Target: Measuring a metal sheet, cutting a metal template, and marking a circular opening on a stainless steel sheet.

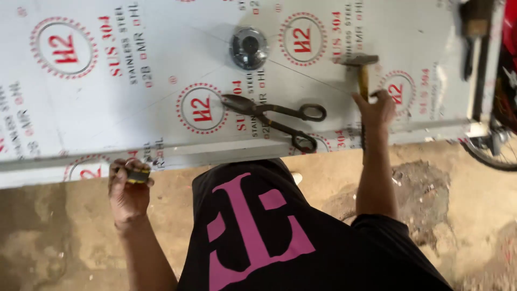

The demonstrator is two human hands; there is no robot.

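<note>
My right hand (377,108) grips the lower end of a hammer's (360,67) wooden handle; its steel head rests on a large sheet of metal (161,48) covered in white film with red round marks. At the sheet's near edge, my left hand (128,188) is closed around a small black and yellow object (138,175), which looks like a tape measure. A pair of dark tin snips (272,116) lies shut on the sheet between my hands. Further back sits a shiny round metal piece (248,47).
The sheet lies low over a rough concrete floor (431,188). At the right edge stands a vehicle wheel (495,153) with a red body part (509,32) above it. A dark tool (476,24) lies at the sheet's far right corner. My black shirt with a pink print (253,226) fills the bottom.
</note>
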